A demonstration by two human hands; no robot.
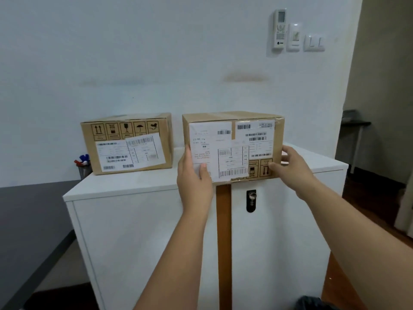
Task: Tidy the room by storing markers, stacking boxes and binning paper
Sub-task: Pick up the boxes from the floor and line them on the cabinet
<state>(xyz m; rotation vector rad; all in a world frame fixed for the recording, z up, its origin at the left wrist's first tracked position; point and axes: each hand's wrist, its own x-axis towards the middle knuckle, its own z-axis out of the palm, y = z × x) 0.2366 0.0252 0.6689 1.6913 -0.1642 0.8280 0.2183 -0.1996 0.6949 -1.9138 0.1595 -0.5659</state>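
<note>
Gripping one box [232, 145] of two, left hand [194, 177] and right hand [292, 168] clasped on its sides

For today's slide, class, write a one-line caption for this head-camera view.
Both hands, left hand and right hand, grip the right cardboard box on a white cabinet beside a second box.
</note>
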